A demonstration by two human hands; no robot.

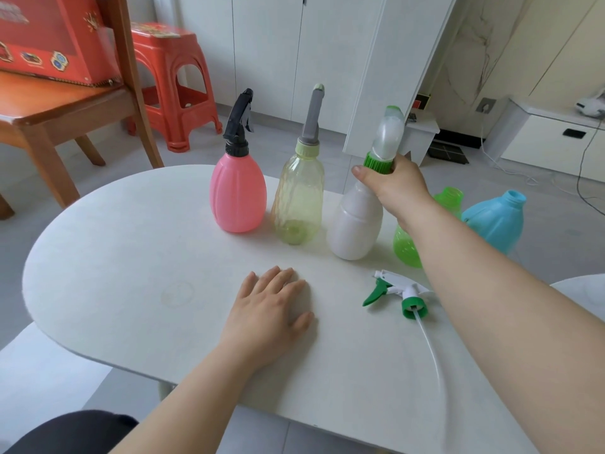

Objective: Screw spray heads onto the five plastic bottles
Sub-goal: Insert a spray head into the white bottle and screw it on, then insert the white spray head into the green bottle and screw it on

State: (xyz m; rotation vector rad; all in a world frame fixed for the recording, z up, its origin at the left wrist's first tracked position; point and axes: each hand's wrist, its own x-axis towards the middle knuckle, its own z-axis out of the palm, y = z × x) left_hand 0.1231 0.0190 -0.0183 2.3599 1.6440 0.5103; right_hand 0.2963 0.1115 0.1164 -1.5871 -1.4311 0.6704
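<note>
Five bottles stand in a row at the far side of the white table (131, 306). The pink bottle (237, 194) carries a black spray head (238, 121). A grey head (312, 117) tops the yellowish clear bottle (299, 198). My right hand (391, 183) grips the green collar of a clear spray head (388, 136) on the white bottle (355, 227). The green bottle (407, 247) and the blue bottle (496, 221) stand with bare necks, the green one partly hidden by my forearm. A white-and-green spray head (402, 294) with a long tube lies near my right arm. My left hand (271, 303) rests flat on the table.
A wooden chair (65, 113) holding a red box (49, 37) stands at the far left, with a red plastic stool (173, 90) behind it. White cabinets and cables are at the back right. A second white surface (582, 293) shows at the right edge.
</note>
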